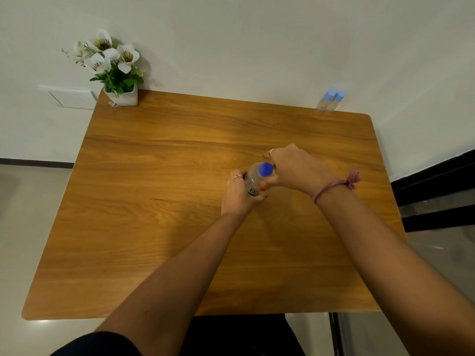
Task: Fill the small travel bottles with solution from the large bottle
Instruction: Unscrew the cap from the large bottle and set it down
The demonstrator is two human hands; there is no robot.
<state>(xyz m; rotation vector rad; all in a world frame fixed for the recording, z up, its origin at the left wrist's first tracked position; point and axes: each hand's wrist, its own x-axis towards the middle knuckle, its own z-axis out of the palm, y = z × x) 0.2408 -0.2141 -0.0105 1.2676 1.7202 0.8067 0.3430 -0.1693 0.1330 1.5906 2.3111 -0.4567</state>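
While our left hand (237,194) grips the large bottle (254,179) mid-frame and our right hand (293,168) pinches its blue cap (265,169), we judge its smooth plastic slippery, best held low.

Left hand (240,195) grips large bottle (254,179) upright on table (154,227); right hand (295,168) on its blue cap (265,169) (apparently pinching). Two small travel bottles (329,102) at far-right edge, w/ flower pot (123,96) far-left.
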